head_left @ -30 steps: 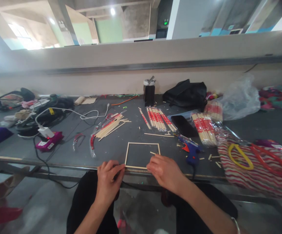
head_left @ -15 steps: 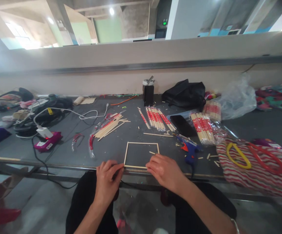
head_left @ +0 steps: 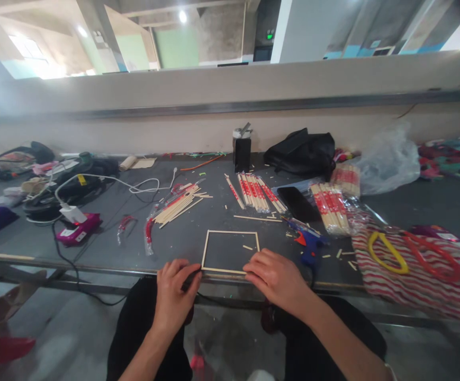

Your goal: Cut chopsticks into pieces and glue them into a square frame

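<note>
A rectangle of thin wooden sticks (head_left: 232, 232) lies at the table's front edge. My left hand (head_left: 177, 286) pinches its near left corner between thumb and finger. At the near right corner, my right hand (head_left: 275, 278) has its fingers closed on the end of the near stick, and it hides that corner. A short stick piece (head_left: 247, 247) lies inside the rectangle beside my right fingers. To the right of that hand rests a blue glue gun (head_left: 311, 244) with an orange trigger.
Loose sticks (head_left: 179, 207) and red-banded stick packs (head_left: 253, 193) lie farther back. A phone (head_left: 299, 204), more packed sticks (head_left: 330, 208) and a striped cloth (head_left: 388, 280) are at right. At left are a purple box (head_left: 78, 230) with a white charger and cables.
My right hand has slid slightly right along the near stick to the corner, uncovering more of the stick. My left hand stays at its corner.
</note>
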The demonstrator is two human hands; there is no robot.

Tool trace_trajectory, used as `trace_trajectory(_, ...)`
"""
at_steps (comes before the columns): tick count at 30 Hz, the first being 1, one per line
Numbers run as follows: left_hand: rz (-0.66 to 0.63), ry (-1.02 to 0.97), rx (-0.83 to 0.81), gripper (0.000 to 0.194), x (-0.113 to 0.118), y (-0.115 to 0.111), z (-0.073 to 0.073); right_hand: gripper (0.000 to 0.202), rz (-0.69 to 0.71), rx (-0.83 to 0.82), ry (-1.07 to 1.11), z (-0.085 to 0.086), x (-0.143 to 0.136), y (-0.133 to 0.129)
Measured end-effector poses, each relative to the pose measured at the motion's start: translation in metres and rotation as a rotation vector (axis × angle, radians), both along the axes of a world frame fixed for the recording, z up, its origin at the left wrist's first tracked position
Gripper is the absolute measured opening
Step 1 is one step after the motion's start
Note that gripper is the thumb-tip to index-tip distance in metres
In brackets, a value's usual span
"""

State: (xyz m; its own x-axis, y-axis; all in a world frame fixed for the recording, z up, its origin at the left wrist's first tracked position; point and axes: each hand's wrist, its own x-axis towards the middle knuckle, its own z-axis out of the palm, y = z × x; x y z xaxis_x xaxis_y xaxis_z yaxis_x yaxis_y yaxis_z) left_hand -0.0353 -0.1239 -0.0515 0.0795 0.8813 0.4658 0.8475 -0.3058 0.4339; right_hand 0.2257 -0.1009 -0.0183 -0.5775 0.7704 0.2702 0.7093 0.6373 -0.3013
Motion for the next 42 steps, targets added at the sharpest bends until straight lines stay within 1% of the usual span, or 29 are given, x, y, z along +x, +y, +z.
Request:
trace_trajectory(7, -0.005, 0.014, -0.003, 0.017, 0.0, 0.001, -0.001, 0.019, -0.005, 0.031, -0.026, -0.007, -0.006, 0.003)
trace_trajectory(10, -0.005, 0.006, 0.003, 0.016, 0.0, 0.001, -0.002, 0.018, 0.0, 0.041, -0.011, -0.005, -0.006, 0.002)
trace_trajectory(12, -0.004, -0.01, 0.007, 0.016, 0.0, -0.001, -0.001, 0.015, -0.024, 0.047, 0.045, -0.002, -0.001, 0.002)
trace_trajectory(15, -0.002, -0.045, 0.048, 0.014, 0.0, -0.004, 0.004, 0.015, -0.141, 0.071, 0.189, 0.002, 0.016, 0.002)
trace_trajectory(18, -0.031, -0.039, 0.104, 0.013, 0.008, -0.008, 0.015, 0.016, -0.303, 0.116, 0.311, 0.001, 0.038, 0.002)
trace_trajectory(20, -0.093, -0.014, 0.117, 0.014, 0.019, -0.009, 0.024, 0.015, -0.391, 0.122, 0.343, -0.002, 0.048, 0.001)
trace_trajectory(22, -0.182, 0.015, 0.1, 0.013, 0.034, -0.008, 0.033, 0.015, -0.432, 0.108, 0.346, -0.003, 0.052, -0.001)
trace_trajectory(26, -0.321, 0.057, 0.019, 0.014, 0.064, 0.002, 0.042, 0.016, -0.384, 0.055, 0.313, -0.005, 0.047, -0.006)
trace_trajectory(30, -0.434, 0.119, -0.066, 0.012, 0.083, 0.017, 0.043, 0.015, -0.317, 0.038, 0.302, -0.008, 0.04, -0.007)
trace_trajectory(32, -0.483, 0.151, -0.077, 0.013, 0.088, 0.022, 0.042, 0.019, -0.247, 0.021, 0.283, -0.008, 0.037, -0.008)
trace_trajectory(35, -0.519, 0.192, -0.084, 0.014, 0.09, 0.027, 0.038, 0.026, -0.163, -0.02, 0.209, -0.007, 0.03, -0.009)
trace_trajectory(38, -0.524, 0.2, -0.091, 0.015, 0.09, 0.029, 0.033, 0.028, -0.147, -0.025, 0.151, -0.004, 0.025, -0.01)
trace_trajectory(42, -0.514, 0.156, -0.097, 0.013, 0.089, 0.029, 0.028, 0.028, -0.155, -0.007, 0.111, -0.005, 0.025, -0.01)
